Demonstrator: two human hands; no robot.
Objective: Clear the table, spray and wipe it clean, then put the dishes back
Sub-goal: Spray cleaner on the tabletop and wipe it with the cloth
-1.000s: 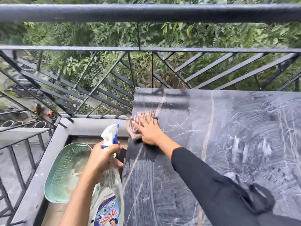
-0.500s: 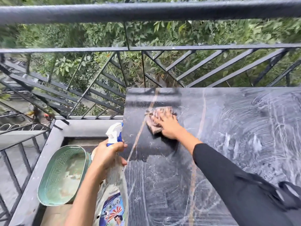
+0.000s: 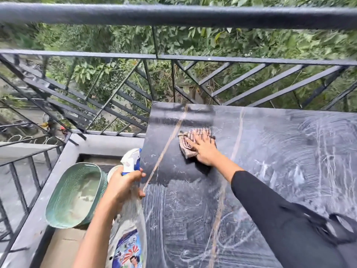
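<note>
A black marble table with pale veins fills the right side, streaked with white foam except for a wiped dark patch at its far left corner. My right hand lies flat with straight fingers on a striped brown cloth, pressing it onto that patch. Beside the table's left edge my left hand grips the neck of a clear spray bottle with a white and blue trigger head. No dishes are on the table.
A green mesh basket stands on the floor left of the table, with a white rim showing behind it. A black metal railing encloses the balcony close behind the table and at the left, foliage beyond.
My right hand has slid the cloth to the right and slightly away from the table's left edge, widening the wiped patch. My left hand holds the bottle as before.
</note>
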